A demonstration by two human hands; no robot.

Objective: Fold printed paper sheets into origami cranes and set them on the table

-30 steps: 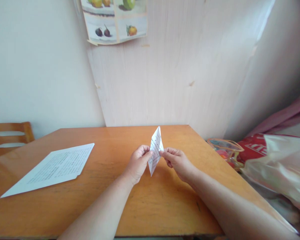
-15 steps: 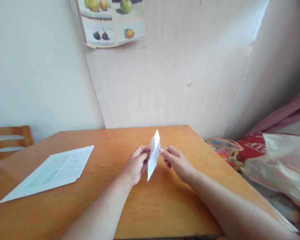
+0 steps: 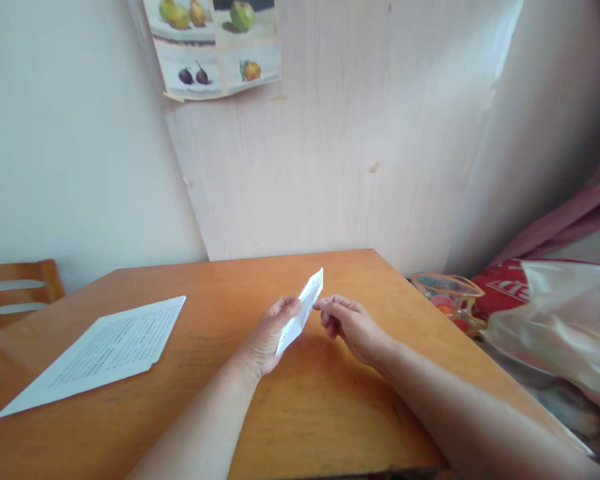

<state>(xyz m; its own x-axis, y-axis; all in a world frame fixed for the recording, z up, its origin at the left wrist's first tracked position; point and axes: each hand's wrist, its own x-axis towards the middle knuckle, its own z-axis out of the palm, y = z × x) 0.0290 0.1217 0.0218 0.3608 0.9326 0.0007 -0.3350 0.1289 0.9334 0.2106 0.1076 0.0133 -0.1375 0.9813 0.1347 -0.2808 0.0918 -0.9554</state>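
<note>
A small piece of folded white paper (image 3: pixel 304 313) with some print on it is held above the wooden table, tilted with its upper end leaning right. My left hand (image 3: pixel 273 330) grips its left side, thumb on the near face and the other fingers mostly hidden behind. At the paper's right edge, the thumb and forefinger of my right hand (image 3: pixel 347 323) are pinched together, the other fingers curled in. Whether a bit of the edge lies between those fingertips is hard to see.
A printed white sheet (image 3: pixel 100 353) with a notched corner lies on the left of the table (image 3: pixel 205 413). Past the right edge are a clear bag with an orange rim (image 3: pixel 447 287) and a whitish plastic bag (image 3: pixel 570 333). A wooden chair (image 3: pixel 20 287) stands at far left.
The folded paper has turned from nearly upright to leaning right, its lower end swung left. My left thumb now presses on its near face. The view has shifted slightly.
</note>
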